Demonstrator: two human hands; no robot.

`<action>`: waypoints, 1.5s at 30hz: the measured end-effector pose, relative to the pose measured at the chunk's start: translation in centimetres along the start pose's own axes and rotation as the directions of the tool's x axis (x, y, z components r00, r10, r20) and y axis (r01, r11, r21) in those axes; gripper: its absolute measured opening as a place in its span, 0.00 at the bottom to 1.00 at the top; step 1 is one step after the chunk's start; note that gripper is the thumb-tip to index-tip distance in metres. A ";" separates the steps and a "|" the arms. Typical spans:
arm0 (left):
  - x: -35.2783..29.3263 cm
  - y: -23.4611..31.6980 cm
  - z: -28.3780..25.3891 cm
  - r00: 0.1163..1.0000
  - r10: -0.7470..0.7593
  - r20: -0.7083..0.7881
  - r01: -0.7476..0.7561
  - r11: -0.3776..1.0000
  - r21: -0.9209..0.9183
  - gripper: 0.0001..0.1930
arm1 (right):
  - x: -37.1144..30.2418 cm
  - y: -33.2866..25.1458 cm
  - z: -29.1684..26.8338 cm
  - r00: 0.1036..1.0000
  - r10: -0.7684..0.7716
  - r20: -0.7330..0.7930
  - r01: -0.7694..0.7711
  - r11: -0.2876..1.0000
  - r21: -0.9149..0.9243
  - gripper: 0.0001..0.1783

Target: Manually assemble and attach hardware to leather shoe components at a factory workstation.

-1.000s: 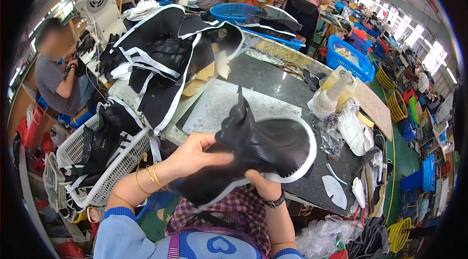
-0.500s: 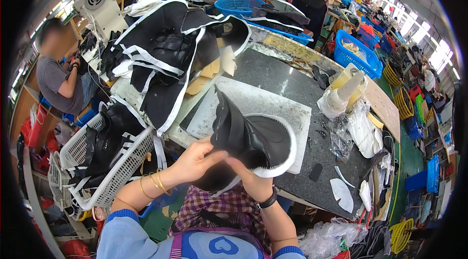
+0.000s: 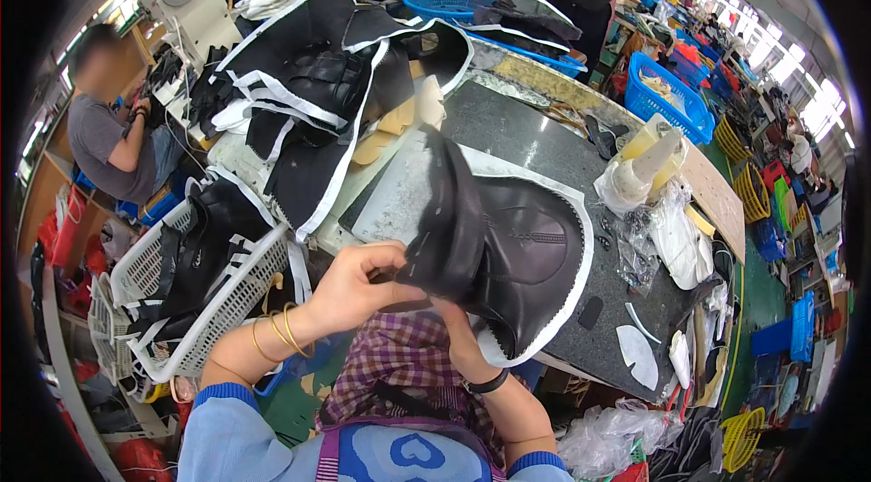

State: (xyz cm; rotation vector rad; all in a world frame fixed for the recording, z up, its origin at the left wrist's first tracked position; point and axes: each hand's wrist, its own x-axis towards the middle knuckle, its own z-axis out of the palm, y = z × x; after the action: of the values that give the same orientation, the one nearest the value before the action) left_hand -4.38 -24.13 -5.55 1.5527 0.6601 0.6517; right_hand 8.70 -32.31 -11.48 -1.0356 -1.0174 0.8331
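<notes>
A black boot upper (image 3: pixel 531 242) with a white zigzag-stitched edge is held in front of me, above the worktable. My left hand (image 3: pixel 357 281) is closed, its thumb and fingers pinching the upper's shaft at the left side. My right hand (image 3: pixel 464 342) grips the near lower edge; most of its fingers are hidden behind the leather. Under the upper lies a pale, worn cutting board (image 3: pixel 392 203), now largely covered. More black uppers (image 3: pixel 313 87) with white edging are heaped at the table's far left.
At the left, a white plastic basket (image 3: pixel 213 319) holds more black pieces. A glue pot wrapped in plastic (image 3: pixel 640 165) stands on the right of the dark tabletop (image 3: pixel 517 124). White scraps (image 3: pixel 637 357) lie near its right edge. A seated person (image 3: pixel 109 137) is at the far left.
The boot upper has been turned and opened out, so its broad toe part now faces up and reaches further right. Both hands remain on it.
</notes>
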 end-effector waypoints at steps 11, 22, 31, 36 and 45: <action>0.9 0.1 -0.9 0.689 0.673 0.270 -0.661 0.431 0.614 0.15 | 1.0 -3.2 -0.9 1.000 0.002 -0.026 0.003 0.982 0.189 0.11; 0.9 1.4 -0.8 0.904 0.381 0.195 -0.428 0.787 0.445 0.12 | 1.0 -2.3 -1.3 0.998 -0.059 0.032 0.061 0.997 -0.048 0.09; 0.0 1.7 -0.3 0.985 0.140 0.096 -0.150 0.982 0.110 0.10 | 0.2 -0.5 -0.3 0.996 -0.079 0.038 0.080 0.996 -0.038 0.12; -0.4 2.3 -1.7 0.959 0.037 0.283 0.000 0.992 -0.130 0.13 | -0.6 1.2 -2.0 0.952 0.034 0.306 -0.028 0.999 -0.023 0.20; -0.3 1.6 0.4 0.762 0.647 0.022 -0.584 0.671 0.457 0.14 | -0.5 -0.7 0.1 0.992 0.083 0.093 -0.102 0.971 0.218 0.14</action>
State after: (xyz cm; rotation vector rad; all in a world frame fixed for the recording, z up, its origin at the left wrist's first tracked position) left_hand -4.22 -24.71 -3.96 2.2085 0.3750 1.1980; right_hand 8.56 -32.91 -10.92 -0.8672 -0.9267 1.0495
